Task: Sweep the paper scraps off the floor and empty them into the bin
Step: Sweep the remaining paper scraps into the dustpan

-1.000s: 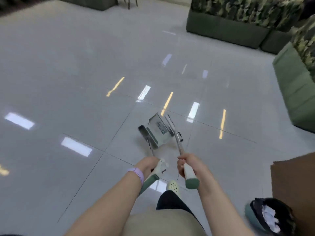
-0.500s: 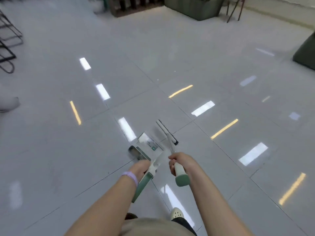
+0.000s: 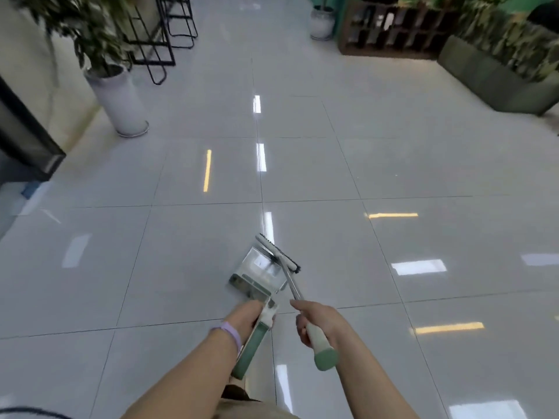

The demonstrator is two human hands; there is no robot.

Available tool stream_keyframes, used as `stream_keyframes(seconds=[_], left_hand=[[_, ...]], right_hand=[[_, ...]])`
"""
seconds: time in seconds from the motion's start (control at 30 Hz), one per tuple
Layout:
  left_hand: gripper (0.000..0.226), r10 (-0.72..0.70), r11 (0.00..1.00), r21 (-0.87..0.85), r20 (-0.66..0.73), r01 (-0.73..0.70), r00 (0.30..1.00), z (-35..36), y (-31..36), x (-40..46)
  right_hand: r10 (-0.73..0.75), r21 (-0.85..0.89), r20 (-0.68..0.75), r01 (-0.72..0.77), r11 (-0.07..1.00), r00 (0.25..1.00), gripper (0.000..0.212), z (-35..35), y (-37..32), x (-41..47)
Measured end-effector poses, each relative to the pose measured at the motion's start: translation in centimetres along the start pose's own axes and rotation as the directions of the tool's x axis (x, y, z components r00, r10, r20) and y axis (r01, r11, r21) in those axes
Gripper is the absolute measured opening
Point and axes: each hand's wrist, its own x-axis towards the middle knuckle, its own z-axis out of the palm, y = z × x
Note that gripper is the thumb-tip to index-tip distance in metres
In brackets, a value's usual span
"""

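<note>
My left hand grips the green-and-white handle of a long dustpan, whose clear pan hangs just above the tiled floor in front of me. My right hand holds the green-tipped handle of a broom; its narrow dark-bristled head lies along the pan's far right edge. The pan's contents are too blurred to make out. No paper scraps and no bin are in view.
A potted plant in a white pot stands at the left, with black wire stools behind it. A dark cabinet edge juts in at far left. A wooden rack and green planter boxes line the back right.
The view has swung left: the bin and cardboard box at lower right have gone out of sight and the plant, stools and rack have come in. Both hands keep their grips.
</note>
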Motion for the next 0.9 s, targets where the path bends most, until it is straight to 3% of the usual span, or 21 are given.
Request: stream_keyframes(seconds=[0.17,0.27,0.37,0.53,0.8,0.9], left_hand=[[0.023,-0.117,0.981,-0.143,0.097,0.130,0.988,-1.6,7.9,4.5],[0.046,-0.088,0.981,-0.179,-0.033,0.080,0.996,-2.6,12.8,6.7],[0.067,0.016,1.000,-0.012,-0.131,-0.017,0.991,-2.9,16.4,7.7],[0.025,0.215,0.932,0.334,-0.199,-0.140,0.956,-1.4,18.4,10.6],[0.032,0.282,0.899,0.404,-0.236,-0.170,0.930,5.3,25.4,15.6],[0.014,0.335,0.916,0.326,-0.302,-0.233,0.893,8.2,30.6,16.3]], right_hand=[[0.051,-0.010,-0.050,-0.052,0.999,0.997,0.025,3.5,-7.5,4.8],[0.077,-0.035,-0.041,-0.079,0.996,0.996,0.021,5.4,-11.7,7.7],[0.117,-0.039,-0.034,-0.118,0.992,0.993,0.020,6.7,-14.6,10.0],[0.170,-0.034,-0.017,-0.170,0.985,0.985,0.019,6.4,-18.8,13.3],[0.270,-0.032,0.069,-0.269,0.963,0.960,0.009,1.3,-28.5,19.2],[0.257,-0.085,0.103,-0.249,0.965,0.961,0.006,-1.0,-33.7,20.1]])
